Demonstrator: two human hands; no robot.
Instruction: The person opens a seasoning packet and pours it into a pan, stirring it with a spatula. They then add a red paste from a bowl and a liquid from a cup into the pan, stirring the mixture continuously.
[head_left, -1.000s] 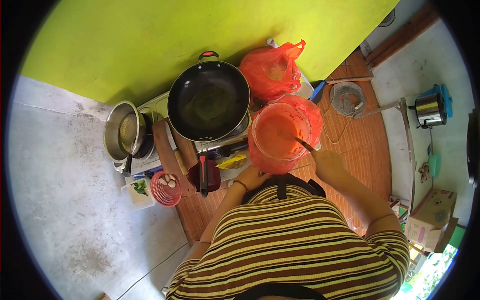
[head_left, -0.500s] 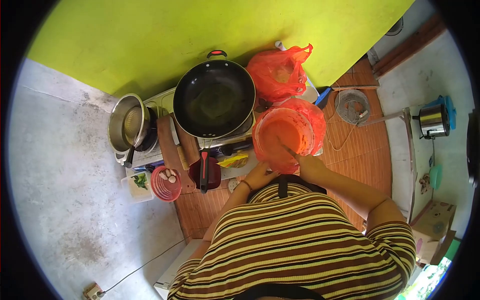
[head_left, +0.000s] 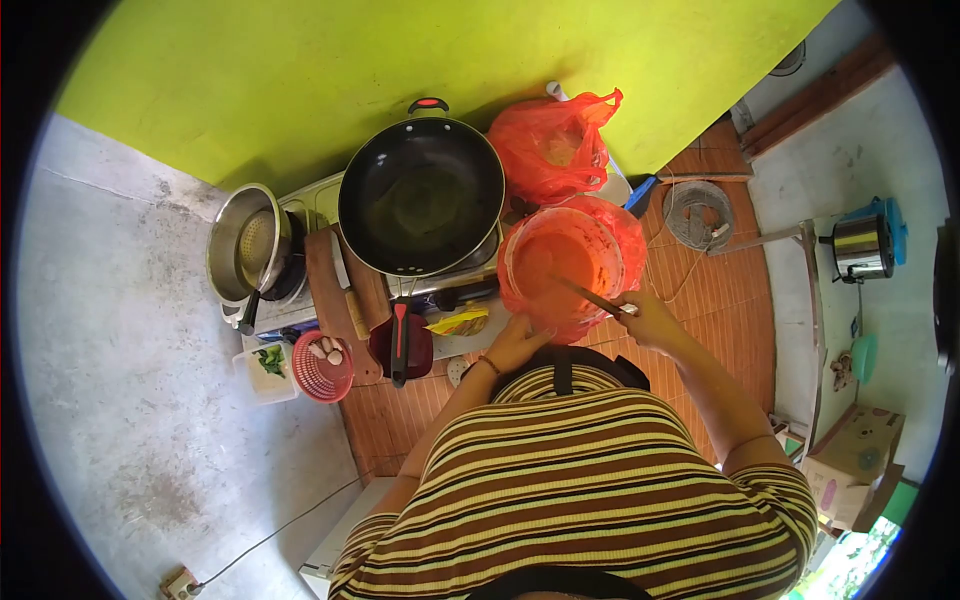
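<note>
My right hand (head_left: 648, 322) is closed round the end of a long brown-handled utensil (head_left: 590, 295). Its far end dips into an orange mixture, so its shape is hidden. The mixture lies in a round tub (head_left: 510, 262) with a red plastic bag (head_left: 632, 235) gathered around it. At the tub's near left side, the fingers of my left hand (head_left: 518, 343) are pressed together on the edge of the bag. Beyond the tub stands another red plastic bag (head_left: 550, 150), knotted loosely, with its contents only faintly visible.
A black wok (head_left: 425, 205) sits on the stove, left of the tub. Further left are a metal pot (head_left: 225, 270), a cutting board (head_left: 328, 290) with a knife (head_left: 350, 285), a red basket (head_left: 318, 375) and a clear box (head_left: 262, 385). A yellow packet (head_left: 462, 321) lies near my left hand.
My right hand has drawn back to the right and away from the tub's rim, lifting the utensil so more of its handle shows. My left hand stays at the tub's near edge.
</note>
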